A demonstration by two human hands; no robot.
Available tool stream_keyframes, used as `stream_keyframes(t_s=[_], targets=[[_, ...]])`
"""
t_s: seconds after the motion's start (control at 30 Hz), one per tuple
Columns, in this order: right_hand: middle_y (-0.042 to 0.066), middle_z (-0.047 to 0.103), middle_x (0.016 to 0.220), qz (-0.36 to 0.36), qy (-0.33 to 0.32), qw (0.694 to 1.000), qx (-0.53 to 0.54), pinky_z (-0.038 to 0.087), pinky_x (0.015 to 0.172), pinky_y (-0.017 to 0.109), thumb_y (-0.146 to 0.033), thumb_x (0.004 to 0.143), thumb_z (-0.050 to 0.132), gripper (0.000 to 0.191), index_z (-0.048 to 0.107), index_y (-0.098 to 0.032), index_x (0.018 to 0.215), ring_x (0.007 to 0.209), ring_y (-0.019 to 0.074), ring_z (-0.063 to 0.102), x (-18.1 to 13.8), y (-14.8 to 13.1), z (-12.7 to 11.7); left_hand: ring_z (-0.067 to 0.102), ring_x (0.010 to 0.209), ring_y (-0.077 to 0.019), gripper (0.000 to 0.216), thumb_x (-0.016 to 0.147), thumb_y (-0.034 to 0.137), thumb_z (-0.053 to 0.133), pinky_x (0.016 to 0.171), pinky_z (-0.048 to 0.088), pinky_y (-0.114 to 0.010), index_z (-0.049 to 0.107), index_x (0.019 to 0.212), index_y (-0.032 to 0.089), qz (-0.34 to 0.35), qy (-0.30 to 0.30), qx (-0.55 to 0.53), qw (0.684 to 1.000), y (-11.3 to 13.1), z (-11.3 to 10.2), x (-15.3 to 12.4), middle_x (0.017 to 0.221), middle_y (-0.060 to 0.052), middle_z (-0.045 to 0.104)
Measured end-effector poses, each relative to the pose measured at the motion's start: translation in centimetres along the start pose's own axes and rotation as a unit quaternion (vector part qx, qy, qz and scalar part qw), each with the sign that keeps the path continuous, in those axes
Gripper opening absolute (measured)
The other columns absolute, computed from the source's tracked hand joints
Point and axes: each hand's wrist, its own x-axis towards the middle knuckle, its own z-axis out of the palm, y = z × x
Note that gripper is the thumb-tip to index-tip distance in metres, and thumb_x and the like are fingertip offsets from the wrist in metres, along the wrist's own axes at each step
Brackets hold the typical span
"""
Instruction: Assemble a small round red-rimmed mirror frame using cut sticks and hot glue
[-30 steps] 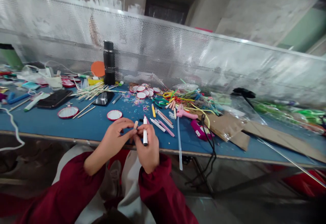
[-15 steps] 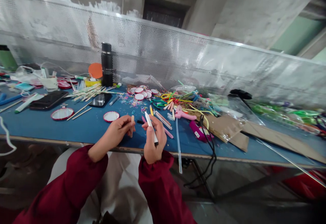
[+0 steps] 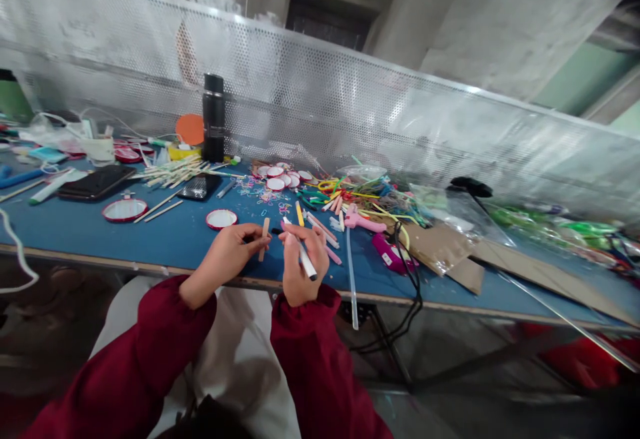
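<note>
My left hand (image 3: 235,250) pinches a small flat wooden stick (image 3: 265,238) near the table's front edge, holding it nearly upright. Close on its right, my right hand (image 3: 304,259) is closed around a white marker (image 3: 306,260), whose tip end points up and left toward the stick. A small gap separates the marker from the stick. Beyond my left hand lies a round white disc with a red rim (image 3: 221,218). Pastel sticks (image 3: 325,232) and a yellow marker (image 3: 299,213) lie just past my right hand.
A black bottle (image 3: 214,119) stands at the back by the perforated metal screen (image 3: 320,99). Left are a phone (image 3: 97,182) and wooden sticks (image 3: 173,176). To the right are a pink glue gun (image 3: 364,220), a purple device (image 3: 393,254) with a black cord, and cardboard (image 3: 550,272).
The marker in my right hand has tilted, its rear end swinging right. My left hand has shifted slightly right, with the wooden stick showing higher above the fingers. The view has shifted slightly.
</note>
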Motion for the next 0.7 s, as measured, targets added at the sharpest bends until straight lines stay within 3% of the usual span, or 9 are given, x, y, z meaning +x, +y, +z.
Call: stream_keyframes(t_s=[0.13,0.2,0.27,0.33,0.7], targets=[[0.003,0.068,0.079,0.016,0.018,1.0,-0.016,0.048,0.089,0.043,-0.025,0.09,0.053,0.017,0.062,-0.02,0.102,0.081,0.0216,0.066,-0.27,-0.14,0.36,0.055,0.068,-0.0151,0.028,0.088,0.04,0.059,0.067,0.042,-0.026,0.067,0.074,0.017,0.006,-0.005,0.018,1.0,-0.14,-0.09,-0.01,0.07,0.0,0.066],[0.004,0.067,0.079,0.01,0.025,0.999,-0.032,0.05,0.086,0.042,-0.025,0.087,0.056,0.01,0.06,-0.021,0.094,0.081,0.0226,0.064,-0.38,-0.17,0.49,0.055,0.067,-0.0149,0.027,0.088,0.039,0.059,0.066,0.041,-0.026,0.066,0.074,0.017,0.01,-0.007,0.017,1.0,-0.19,-0.1,-0.02,0.069,0.0,0.065],[0.002,0.066,0.076,-0.016,0.028,0.999,-0.043,0.048,0.09,0.044,-0.023,0.086,0.057,0.001,0.057,-0.023,0.084,0.078,0.0211,0.062,-0.39,-0.16,0.54,0.054,0.066,-0.0147,0.027,0.089,0.039,0.059,0.065,0.04,-0.026,0.064,0.072,0.018,0.016,-0.009,0.018,1.0,-0.16,-0.13,-0.05,0.068,0.001,0.064],[0.0,0.065,0.072,-0.039,0.035,0.998,-0.044,0.047,0.093,0.046,-0.021,0.086,0.057,0.007,0.055,-0.024,0.08,0.072,0.019,0.06,-0.35,-0.09,0.53,0.054,0.066,-0.0144,0.028,0.089,0.038,0.058,0.065,0.039,-0.025,0.063,0.071,0.018,0.02,-0.012,0.025,0.999,-0.08,-0.15,-0.11,0.067,0.001,0.064],[-0.001,0.068,0.072,-0.05,0.015,0.997,-0.048,0.044,0.101,0.048,-0.022,0.089,0.055,0.009,0.053,-0.024,0.08,0.069,0.0176,0.065,-0.52,0.32,0.68,0.053,0.065,-0.0143,0.031,0.09,0.04,0.057,0.065,0.039,-0.025,0.06,0.067,0.019,0.03,-0.011,0.041,0.999,0.0,-0.15,-0.25,0.066,0.001,0.062]])
